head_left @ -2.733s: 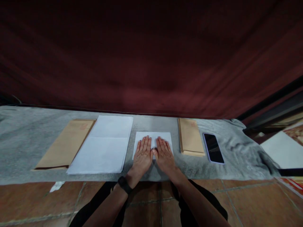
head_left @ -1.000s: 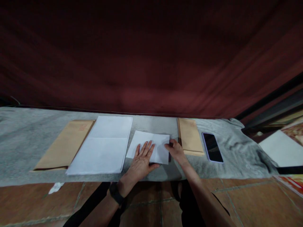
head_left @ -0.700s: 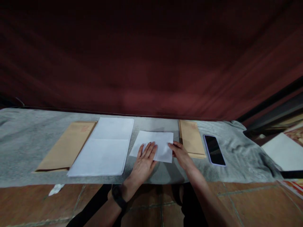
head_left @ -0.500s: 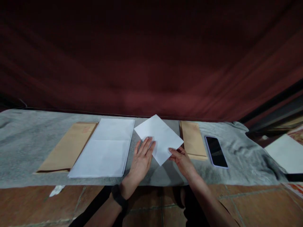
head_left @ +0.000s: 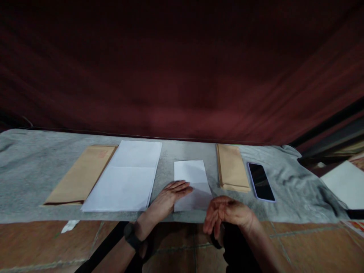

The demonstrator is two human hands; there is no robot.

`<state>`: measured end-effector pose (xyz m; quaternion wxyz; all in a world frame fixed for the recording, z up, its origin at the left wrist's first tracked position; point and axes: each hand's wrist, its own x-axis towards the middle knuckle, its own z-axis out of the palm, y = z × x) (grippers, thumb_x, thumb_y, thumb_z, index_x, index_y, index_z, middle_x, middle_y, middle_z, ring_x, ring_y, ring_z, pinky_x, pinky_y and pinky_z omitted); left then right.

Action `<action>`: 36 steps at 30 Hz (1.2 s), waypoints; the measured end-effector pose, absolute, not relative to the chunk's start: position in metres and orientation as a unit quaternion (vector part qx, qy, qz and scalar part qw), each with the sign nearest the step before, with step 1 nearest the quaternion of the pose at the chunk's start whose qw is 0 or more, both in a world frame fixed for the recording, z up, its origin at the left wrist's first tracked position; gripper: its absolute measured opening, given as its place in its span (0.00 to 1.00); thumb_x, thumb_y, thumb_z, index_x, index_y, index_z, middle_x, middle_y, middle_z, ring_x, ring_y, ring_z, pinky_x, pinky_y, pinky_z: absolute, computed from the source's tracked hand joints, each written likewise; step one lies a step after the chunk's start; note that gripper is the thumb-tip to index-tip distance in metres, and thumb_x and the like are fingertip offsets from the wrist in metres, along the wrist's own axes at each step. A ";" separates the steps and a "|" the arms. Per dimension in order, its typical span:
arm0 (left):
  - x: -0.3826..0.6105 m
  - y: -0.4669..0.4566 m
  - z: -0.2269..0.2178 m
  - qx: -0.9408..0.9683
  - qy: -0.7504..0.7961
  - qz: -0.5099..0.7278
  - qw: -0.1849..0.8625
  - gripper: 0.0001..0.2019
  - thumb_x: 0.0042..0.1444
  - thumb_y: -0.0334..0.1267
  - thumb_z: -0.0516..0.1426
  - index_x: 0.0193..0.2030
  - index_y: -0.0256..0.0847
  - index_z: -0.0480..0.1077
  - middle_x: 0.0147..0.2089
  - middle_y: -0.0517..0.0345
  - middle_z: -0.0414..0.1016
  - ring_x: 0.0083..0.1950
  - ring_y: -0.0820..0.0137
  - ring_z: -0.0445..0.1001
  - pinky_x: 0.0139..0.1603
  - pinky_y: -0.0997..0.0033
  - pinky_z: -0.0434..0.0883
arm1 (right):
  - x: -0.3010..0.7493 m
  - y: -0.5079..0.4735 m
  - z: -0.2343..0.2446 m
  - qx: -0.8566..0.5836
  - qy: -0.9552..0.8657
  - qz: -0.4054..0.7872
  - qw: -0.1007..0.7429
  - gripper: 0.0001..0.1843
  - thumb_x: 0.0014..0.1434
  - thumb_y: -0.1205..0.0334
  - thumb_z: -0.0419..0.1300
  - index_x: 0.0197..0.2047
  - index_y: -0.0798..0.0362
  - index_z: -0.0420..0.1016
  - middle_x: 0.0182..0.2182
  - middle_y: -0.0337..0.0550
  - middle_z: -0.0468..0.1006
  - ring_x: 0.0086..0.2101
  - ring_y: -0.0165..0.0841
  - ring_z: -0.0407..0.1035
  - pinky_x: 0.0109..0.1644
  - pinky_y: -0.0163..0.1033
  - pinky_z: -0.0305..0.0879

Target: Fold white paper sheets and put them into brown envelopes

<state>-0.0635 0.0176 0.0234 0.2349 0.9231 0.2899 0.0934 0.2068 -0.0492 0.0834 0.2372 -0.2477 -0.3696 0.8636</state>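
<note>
A folded white sheet of paper (head_left: 191, 170) lies on the grey cloth in front of me, its short edges toward and away from me. My left hand (head_left: 170, 196) is laid over its left side, fingers stretched out and pressing down. Just off the paper's lower right corner, my right hand (head_left: 226, 213) hangs over the cloth's front edge with loosely bent fingers and nothing visible in them. To the left is a stack of larger white sheets (head_left: 125, 178) with a crease across the top one.
Brown envelopes (head_left: 82, 174) lie at the far left, partly beside the white stack. Smaller brown envelopes (head_left: 233, 167) and a phone (head_left: 261, 182) in a purple case are on the right. The grey cloth (head_left: 295, 189) is wrinkled there. A dark red curtain (head_left: 182, 76) hangs behind.
The white paper has turned from a tilted diamond position to nearly straight and now lies flat, closer to me. My right hand has let go of it and moved down toward me.
</note>
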 end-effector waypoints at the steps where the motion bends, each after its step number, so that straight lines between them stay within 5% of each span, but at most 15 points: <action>1: -0.064 0.017 0.026 0.925 0.286 0.089 0.236 0.42 0.47 0.17 0.50 0.69 0.54 0.63 0.72 0.63 0.62 0.74 0.69 0.57 0.73 0.57 0.59 | 0.210 -0.046 0.083 -0.269 -0.373 0.843 0.280 0.35 0.51 0.32 0.66 0.44 0.59 0.80 0.43 0.64 0.83 0.40 0.48 0.80 0.39 0.48 0.76; 5: -0.063 0.010 0.032 0.931 0.278 0.078 0.226 0.44 0.43 0.16 0.48 0.66 0.55 0.66 0.72 0.65 0.62 0.74 0.70 0.57 0.74 0.57 0.57 | 0.203 -0.026 0.069 -0.431 -0.463 0.642 0.434 0.31 0.62 0.35 0.58 0.56 0.50 0.78 0.55 0.54 0.79 0.55 0.45 0.74 0.59 0.52 0.69; 11: -0.064 0.002 0.035 0.928 0.267 0.085 0.245 0.44 0.41 0.19 0.53 0.68 0.53 0.64 0.72 0.61 0.62 0.74 0.68 0.58 0.75 0.56 0.55 | 0.168 -0.012 0.030 -0.476 -0.777 0.351 0.215 0.25 0.74 0.50 0.45 0.68 0.46 0.66 0.68 0.42 0.65 0.69 0.36 0.54 0.75 0.53 0.43; 16: -0.065 -0.001 0.041 0.928 0.252 0.094 0.258 0.37 0.50 0.20 0.55 0.65 0.55 0.67 0.70 0.64 0.65 0.73 0.69 0.59 0.76 0.57 0.54 | 0.157 -0.004 0.010 -0.488 -0.839 0.202 0.129 0.27 0.75 0.52 0.42 0.73 0.46 0.55 0.73 0.40 0.51 0.72 0.36 0.44 0.76 0.52 0.38; 20: -0.068 -0.001 0.041 0.930 0.242 0.093 0.261 0.24 0.61 0.27 0.56 0.60 0.55 0.72 0.69 0.64 0.67 0.72 0.69 0.62 0.75 0.58 0.55 | 0.156 0.011 0.008 -0.530 -0.822 0.167 0.123 0.27 0.75 0.52 0.42 0.73 0.46 0.55 0.73 0.40 0.50 0.72 0.37 0.42 0.76 0.52 0.40; 29: -0.082 0.000 0.041 0.918 0.257 0.099 0.286 0.19 0.67 0.34 0.55 0.61 0.57 0.72 0.67 0.65 0.70 0.70 0.68 0.65 0.74 0.59 0.59 | 0.164 0.031 0.005 -0.595 -0.776 0.155 0.142 0.27 0.72 0.55 0.49 0.72 0.48 0.58 0.73 0.45 0.52 0.71 0.39 0.46 0.75 0.53 0.42; 36: -0.086 0.004 0.031 0.885 0.317 0.167 0.298 0.15 0.67 0.38 0.56 0.58 0.49 0.75 0.59 0.57 0.78 0.63 0.66 0.73 0.66 0.61 0.69 | 0.184 0.014 0.015 -0.561 -0.729 0.295 0.260 0.26 0.62 0.74 0.48 0.57 0.48 0.78 0.61 0.44 0.74 0.63 0.34 0.65 0.71 0.51 0.56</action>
